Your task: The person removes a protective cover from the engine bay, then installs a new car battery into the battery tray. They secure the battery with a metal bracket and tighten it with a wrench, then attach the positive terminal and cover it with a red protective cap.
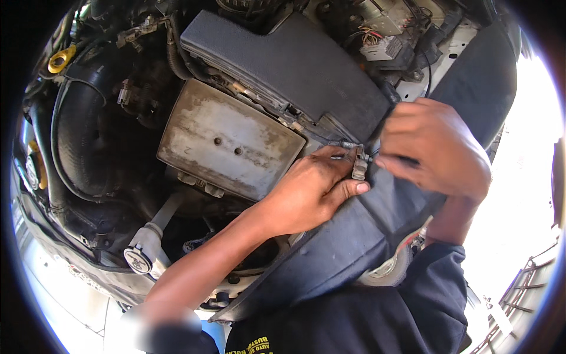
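Note:
My left hand grips a metal battery terminal clamp, with the thumb below it and the fingers above and behind. A small bolt sticks out from the clamp's right side. Close to that bolt is my right hand, its fingers curled and the thumb and fingertips drawn together. Whatever it may hold is hidden by the fingers and slight blur. Left of the clamp lies a flat, stained battery tray with two holes near its middle and no battery on it.
A long black plastic cover lies beyond the tray. Black sheeting drapes over the fender beneath my hands. A filler neck with a dark cap, a thick black hose and a yellow ring handle are to the left.

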The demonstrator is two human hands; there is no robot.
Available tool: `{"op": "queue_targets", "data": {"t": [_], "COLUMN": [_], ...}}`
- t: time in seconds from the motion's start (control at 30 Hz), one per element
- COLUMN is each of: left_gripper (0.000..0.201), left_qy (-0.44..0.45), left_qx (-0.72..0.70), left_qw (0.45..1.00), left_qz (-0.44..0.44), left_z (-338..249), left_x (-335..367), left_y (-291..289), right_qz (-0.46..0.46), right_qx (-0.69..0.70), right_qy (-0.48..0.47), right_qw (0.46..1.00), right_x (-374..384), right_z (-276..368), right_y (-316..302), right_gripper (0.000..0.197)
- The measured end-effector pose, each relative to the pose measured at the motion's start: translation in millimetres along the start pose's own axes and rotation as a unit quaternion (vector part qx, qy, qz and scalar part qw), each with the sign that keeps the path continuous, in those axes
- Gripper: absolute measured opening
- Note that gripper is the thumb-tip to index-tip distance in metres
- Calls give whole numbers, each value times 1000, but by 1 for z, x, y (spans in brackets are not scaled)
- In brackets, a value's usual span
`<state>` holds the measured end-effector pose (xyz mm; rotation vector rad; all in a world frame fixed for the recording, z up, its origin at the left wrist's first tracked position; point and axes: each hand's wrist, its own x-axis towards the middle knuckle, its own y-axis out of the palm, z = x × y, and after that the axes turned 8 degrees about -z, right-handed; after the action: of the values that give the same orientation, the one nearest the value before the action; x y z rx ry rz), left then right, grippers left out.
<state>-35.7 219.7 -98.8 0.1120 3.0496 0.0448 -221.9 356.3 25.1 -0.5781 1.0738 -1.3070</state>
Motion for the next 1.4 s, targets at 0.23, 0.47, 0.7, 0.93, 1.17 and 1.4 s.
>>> {"op": "queue_targets", "data": {"t": [0.23,0.47,0.7,0.93,1.17,1.4], "left_gripper": [44,36,49,45,40,29], "left_qy": [-64,-187,-144,-100,-109,-5], "left_qx": [-34,-77,48,79,119,144], "left_qw": [997,962,957,959,965,981], "left_qz": [-42,-182,-248,-252,-208,-131], "left_z": [-5,-20,-28,-36,-45,-40], "left_x": [6,15,30,50,61,68], "left_y": [3,30,37,23,21,6], "right_qz": [-153,-121,-125,-97,-84,-103], "right_qx": [202,161,151,144,145,124], "right_qy": [-237,-195,-173,-160,-169,-141], "right_qw": [938,960,965,972,971,977], "right_x": [-29,-32,-32,-29,-23,-18], "right_z": [-6,-7,-7,-7,-8,-4], "right_y": [-14,-8,-5,-11,-15,-12], "right_gripper": [28,28,32,33,29,27]}}
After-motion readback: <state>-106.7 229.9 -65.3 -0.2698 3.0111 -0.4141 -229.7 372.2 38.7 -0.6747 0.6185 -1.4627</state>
